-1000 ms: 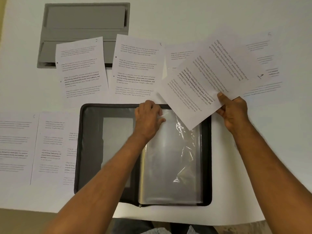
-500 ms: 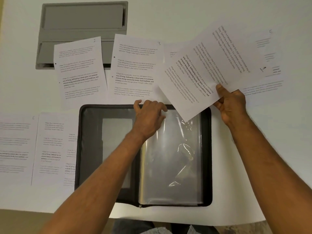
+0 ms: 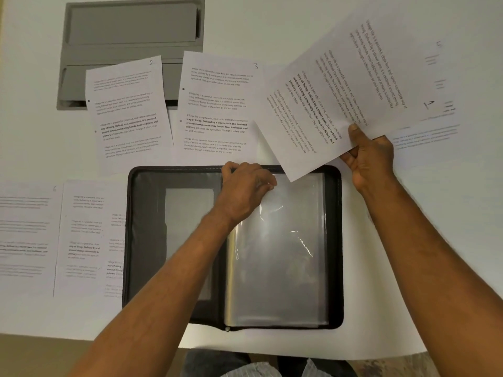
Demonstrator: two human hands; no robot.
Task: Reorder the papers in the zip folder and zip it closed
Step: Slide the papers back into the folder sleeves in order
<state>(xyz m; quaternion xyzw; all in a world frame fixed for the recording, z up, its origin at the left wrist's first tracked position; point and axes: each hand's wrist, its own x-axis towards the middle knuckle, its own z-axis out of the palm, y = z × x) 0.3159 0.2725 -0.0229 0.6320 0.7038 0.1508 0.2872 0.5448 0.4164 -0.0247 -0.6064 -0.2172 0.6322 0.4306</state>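
Two hands work over the open black zip folder (image 3: 141,240), which lies at the near edge of the white table (image 3: 272,23). Your left hand (image 3: 245,194) pinches the top edge of the clear plastic sleeve (image 3: 277,268) on the folder's right half, fingers curled on the film. Your right hand (image 3: 373,159) clamps thumb over fingers on the lower corner of the white printed sheet marked 1 (image 3: 340,91), held tilted, its bottom corner just above the sleeve's mouth.

Risks, as judged:
- The sheet enters corner-first; that angle could catch the film and crease the paper. Square it up.
- The sleeve looks slack and wrinkled; if your pinch takes both layers, the mouth stays closed and the sheet slides over it.
- Loose white printed sheets marked 2 (image 3: 128,110) and 3 (image 3: 215,110) lie along the folder's far edge, and two more sheets (image 3: 81,240) at the left edge run under it. A sweeping forearm could scatter them and upset the order.
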